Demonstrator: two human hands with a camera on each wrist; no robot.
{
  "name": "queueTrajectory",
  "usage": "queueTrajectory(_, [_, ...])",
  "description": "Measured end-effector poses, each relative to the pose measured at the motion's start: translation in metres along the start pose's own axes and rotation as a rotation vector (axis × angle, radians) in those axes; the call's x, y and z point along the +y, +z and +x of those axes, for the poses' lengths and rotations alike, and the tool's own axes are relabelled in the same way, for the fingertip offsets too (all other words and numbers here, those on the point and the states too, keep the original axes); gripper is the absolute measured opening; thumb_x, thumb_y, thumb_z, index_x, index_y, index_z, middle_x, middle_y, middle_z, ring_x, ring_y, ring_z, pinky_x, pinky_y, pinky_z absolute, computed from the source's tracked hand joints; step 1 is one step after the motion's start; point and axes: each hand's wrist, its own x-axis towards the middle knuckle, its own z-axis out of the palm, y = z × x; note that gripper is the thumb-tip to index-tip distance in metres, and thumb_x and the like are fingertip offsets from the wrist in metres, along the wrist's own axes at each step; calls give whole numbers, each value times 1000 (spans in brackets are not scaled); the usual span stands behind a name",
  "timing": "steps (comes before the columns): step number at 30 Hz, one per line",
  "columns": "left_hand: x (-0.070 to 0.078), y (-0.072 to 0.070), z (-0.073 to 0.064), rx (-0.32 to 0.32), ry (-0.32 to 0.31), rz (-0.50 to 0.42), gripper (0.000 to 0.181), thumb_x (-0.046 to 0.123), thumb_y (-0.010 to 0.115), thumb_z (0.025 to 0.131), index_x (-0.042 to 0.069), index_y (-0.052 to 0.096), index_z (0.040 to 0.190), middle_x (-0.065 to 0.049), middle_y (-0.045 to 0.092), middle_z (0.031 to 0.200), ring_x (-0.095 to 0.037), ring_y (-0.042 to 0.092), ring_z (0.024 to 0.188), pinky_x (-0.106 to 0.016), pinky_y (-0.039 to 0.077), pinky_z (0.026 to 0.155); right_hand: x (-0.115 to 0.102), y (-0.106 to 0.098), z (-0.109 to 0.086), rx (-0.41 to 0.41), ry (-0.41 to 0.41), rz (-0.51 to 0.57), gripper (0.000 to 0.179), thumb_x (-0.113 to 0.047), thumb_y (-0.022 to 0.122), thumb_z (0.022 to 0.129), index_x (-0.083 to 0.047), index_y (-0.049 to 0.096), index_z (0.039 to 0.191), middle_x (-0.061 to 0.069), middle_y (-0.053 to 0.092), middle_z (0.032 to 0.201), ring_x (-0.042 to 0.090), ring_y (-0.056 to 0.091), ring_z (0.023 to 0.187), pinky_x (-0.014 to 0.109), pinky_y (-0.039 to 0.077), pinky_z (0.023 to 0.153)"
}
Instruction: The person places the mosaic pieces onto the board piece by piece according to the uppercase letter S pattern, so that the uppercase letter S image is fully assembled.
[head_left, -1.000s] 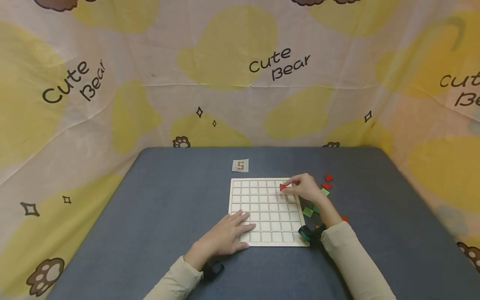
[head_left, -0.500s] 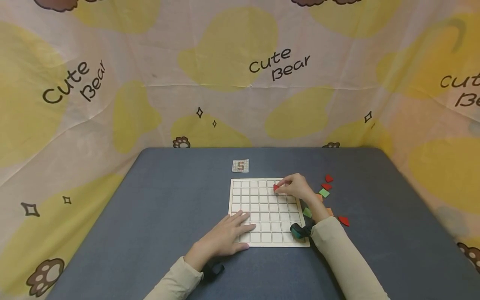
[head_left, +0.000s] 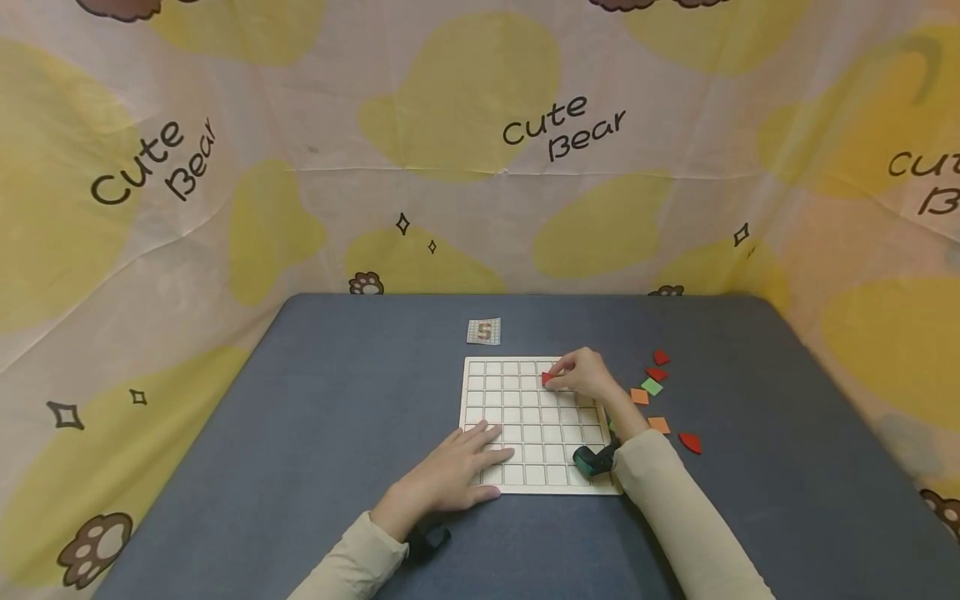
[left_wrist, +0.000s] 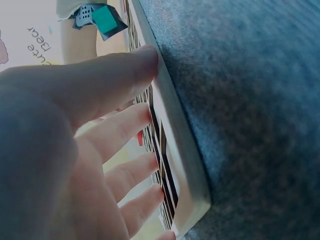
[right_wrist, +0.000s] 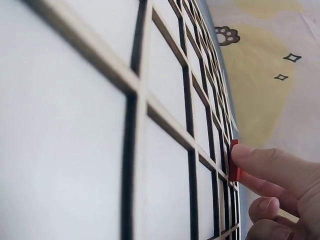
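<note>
A white grid board (head_left: 528,433) with raised cell walls lies on the dark table. Between thumb and fingers, my right hand (head_left: 587,373) pinches a small red tile (head_left: 546,379) over the board's far rows, right of its middle. In the right wrist view the red tile (right_wrist: 234,161) stands on edge at the grid walls, thumb against it. My left hand (head_left: 450,468) rests with spread, straight fingers on the board's near left corner. The left wrist view shows the thumb (left_wrist: 145,60) on the board's rim and the other fingertips over the cells.
Right of the board lie loose tiles: several red ones, such as the rounded red tile (head_left: 691,442), orange tiles (head_left: 658,425) and a light green tile (head_left: 652,387). A small pattern card (head_left: 483,331) lies behind the board. A printed cloth (head_left: 450,167) hangs beyond the table.
My right hand has moved left over the far rows with the red tile, uncovering orange tiles at the right. My left hand has stayed in place on the board.
</note>
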Motion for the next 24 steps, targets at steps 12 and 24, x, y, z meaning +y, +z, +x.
queueTrajectory(12, [-1,1,1,9,2,9,52,40,60,92,24,51,140,-9,39,156,-30,32,147,-54,33,116,-5,1,-2,-14,-5,-25,21,-21,79,78,-6,77,94,18,68,112,28,58,99,34,48,75])
queueTrajectory(24, [-1,1,2,2,-2,17,52,42,59,92,23,51,140,-9,38,156,-30,32,147,-55,34,115,-4,3,-3,-9,5,-11,21,-21,78,79,-7,77,95,19,67,117,33,59,109,45,51,87])
